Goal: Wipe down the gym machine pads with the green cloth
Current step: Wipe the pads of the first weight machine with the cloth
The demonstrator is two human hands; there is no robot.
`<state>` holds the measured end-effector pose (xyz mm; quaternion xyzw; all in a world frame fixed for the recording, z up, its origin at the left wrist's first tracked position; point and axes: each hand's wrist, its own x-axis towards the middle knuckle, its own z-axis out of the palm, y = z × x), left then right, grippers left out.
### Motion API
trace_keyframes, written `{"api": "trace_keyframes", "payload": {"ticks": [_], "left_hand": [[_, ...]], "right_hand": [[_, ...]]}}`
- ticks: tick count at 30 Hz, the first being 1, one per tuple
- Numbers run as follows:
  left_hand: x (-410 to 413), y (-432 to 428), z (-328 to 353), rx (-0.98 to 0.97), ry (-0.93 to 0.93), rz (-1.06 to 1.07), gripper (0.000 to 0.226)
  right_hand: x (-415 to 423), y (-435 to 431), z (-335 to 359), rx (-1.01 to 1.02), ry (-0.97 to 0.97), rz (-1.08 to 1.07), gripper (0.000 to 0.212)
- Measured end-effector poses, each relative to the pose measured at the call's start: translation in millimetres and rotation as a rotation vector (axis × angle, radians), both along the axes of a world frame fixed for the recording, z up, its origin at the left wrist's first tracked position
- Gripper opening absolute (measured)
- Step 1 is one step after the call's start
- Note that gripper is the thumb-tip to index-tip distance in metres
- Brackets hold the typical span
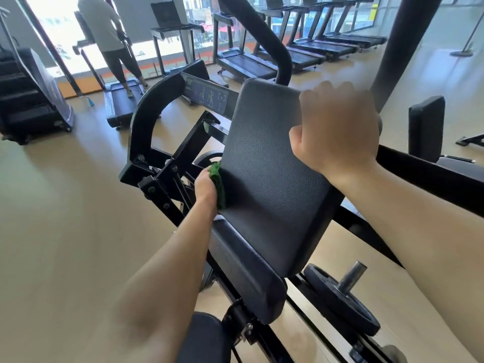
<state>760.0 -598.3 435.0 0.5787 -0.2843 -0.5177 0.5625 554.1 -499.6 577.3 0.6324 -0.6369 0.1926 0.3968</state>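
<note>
Head view: a large black back pad (267, 163) fills the middle of the frame, tilted so its top leans away toward 12 o'clock. Below it, toward 6 o'clock, a smaller black seat pad (246, 271) sits just under its lower edge, and a rounded black roller pad (201, 339) shows at the bottom edge.

The left hand (205, 186) is at the back pad's left edge, about 9 o'clock from the pad's centre. Its grip is closed around the bunched green cloth (218, 183), which is pressed against the side edge of the pad; only a strip of cloth shows between the fingers and the pad.

The right hand (337, 129) is at the pad's upper right, about 2 o'clock from its centre. It is blurred; the fingers curl over the pad's right edge in a closed grip on the pad itself, knuckles toward the camera.

The black steel frame (162, 176) of the machine runs out at 9 o'clock from the cloth. A weight plate (340, 299) on a metal peg lies at 5 o'clock. Another black pad (426, 127) stands at 3 o'clock, well apart. Toward 12 o'clock a row of treadmills (301, 48) lines the windows, and at 11 o'clock a person (110, 40) stands on a treadmill, back to the camera. The floor (65, 205) is pale tan.
</note>
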Motion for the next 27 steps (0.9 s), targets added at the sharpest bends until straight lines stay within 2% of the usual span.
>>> {"api": "trace_keyframes", "payload": {"ticks": [5, 10, 12, 15, 16, 17, 21, 24, 27], "left_hand": [[-21, -23, 64, -0.231, -0.198, -0.155, 0.034], [-44, -45, 121, -0.369, -0.317, -0.137, 0.029], [-49, -50, 142, -0.409, -0.282, -0.110, 0.028], [-50, -57, 158, -0.419, -0.116, -0.097, 0.019], [-51, -58, 158, -0.398, -0.130, -0.095, 0.013], [-53, -61, 154, -0.370, -0.171, -0.108, 0.012], [-64, -63, 145, -0.269, -0.472, -0.197, 0.050], [-67, -62, 146, -0.378, -0.603, -0.172, 0.044], [-69, -58, 150, -0.544, -0.700, -0.191, 0.035]], "right_hand": [[2, 0, 1, 0.019, 0.005, -0.037, 0.044], [2, 2, 1, 0.023, 0.004, -0.040, 0.043], [2, 1, 2, 0.030, 0.004, -0.047, 0.039], [2, -1, 2, 0.037, -0.011, -0.040, 0.036], [2, -1, 2, 0.035, -0.015, -0.038, 0.036], [2, -1, 1, 0.031, -0.016, -0.038, 0.035], [2, 0, 1, 0.020, -0.014, -0.034, 0.033], [1, -1, 0, -0.023, -0.023, -0.009, 0.035], [1, 1, -1, -0.129, -0.055, 0.012, 0.048]]}}
